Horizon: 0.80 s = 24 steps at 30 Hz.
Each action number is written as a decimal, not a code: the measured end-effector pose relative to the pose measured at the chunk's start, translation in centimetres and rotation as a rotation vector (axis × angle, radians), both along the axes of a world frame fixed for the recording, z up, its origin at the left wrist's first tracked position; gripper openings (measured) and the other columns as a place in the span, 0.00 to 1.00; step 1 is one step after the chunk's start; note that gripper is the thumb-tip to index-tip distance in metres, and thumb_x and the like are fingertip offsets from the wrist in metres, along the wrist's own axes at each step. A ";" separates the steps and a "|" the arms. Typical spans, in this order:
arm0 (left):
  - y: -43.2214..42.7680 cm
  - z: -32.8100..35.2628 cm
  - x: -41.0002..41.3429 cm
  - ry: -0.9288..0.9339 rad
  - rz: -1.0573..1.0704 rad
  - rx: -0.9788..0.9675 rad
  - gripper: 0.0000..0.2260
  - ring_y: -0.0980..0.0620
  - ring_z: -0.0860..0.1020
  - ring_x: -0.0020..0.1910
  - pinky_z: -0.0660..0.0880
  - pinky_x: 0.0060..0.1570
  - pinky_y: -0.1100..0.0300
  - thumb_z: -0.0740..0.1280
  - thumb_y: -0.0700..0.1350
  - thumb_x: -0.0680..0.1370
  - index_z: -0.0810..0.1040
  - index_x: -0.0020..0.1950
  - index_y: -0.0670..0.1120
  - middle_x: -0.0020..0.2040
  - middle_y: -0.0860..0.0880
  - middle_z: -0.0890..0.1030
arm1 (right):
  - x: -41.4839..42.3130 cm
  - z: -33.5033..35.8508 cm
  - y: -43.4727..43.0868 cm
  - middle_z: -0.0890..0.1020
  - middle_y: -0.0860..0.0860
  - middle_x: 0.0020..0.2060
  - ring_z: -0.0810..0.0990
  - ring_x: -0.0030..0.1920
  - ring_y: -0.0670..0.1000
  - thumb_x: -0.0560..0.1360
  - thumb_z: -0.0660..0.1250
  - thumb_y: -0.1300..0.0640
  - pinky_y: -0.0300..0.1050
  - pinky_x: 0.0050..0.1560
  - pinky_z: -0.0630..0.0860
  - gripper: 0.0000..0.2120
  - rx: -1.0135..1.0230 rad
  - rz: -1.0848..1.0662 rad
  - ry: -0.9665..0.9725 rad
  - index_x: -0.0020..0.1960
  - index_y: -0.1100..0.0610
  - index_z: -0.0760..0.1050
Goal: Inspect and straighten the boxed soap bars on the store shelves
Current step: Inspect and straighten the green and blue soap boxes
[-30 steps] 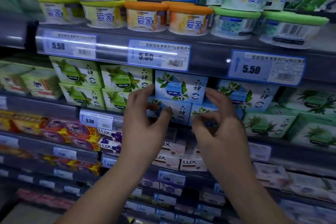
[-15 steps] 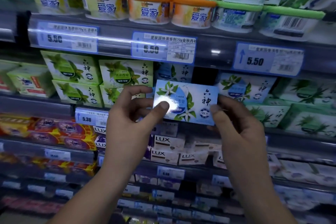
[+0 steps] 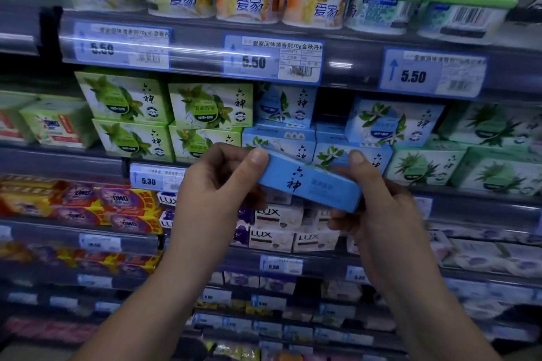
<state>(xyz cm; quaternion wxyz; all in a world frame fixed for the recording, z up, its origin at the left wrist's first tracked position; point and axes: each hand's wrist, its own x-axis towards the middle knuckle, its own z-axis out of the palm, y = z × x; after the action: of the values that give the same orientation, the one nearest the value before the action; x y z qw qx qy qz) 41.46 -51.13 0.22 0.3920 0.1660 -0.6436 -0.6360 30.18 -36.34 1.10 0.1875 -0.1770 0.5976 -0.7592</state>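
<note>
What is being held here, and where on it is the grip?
A blue soap box, held by both hands: the left hand grips its left end, the right hand its right end, thumbs on top.

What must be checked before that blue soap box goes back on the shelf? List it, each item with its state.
1. Grip: left hand and right hand each hold one end of the blue box: ok.
2. Side of the box facing the camera, no dent or tear seen: ok.
3. Other faces of the box, hidden from view: cannot tell.
4. Facing: the narrow side is toward the camera, not the leafy front that the shelved boxes show: not ok.
5. Slot: the dark gap above the lower blue boxes looks free: ok.
</note>
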 end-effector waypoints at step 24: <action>-0.7 -1.3 1.2 0.030 -0.122 -0.040 0.17 0.52 0.85 0.51 0.81 0.38 0.60 0.64 0.60 0.78 0.83 0.63 0.59 0.51 0.54 0.86 | 0.4 0.2 0.0 0.83 0.56 0.27 0.79 0.23 0.50 0.65 0.67 0.26 0.43 0.27 0.80 0.24 0.135 0.054 0.074 0.40 0.46 0.87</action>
<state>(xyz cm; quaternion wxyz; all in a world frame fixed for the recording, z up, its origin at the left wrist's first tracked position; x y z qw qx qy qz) 42.67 -51.83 -1.05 0.3654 0.1091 -0.6593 -0.6480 30.56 -36.33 1.34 0.1972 -0.2080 0.6488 -0.7049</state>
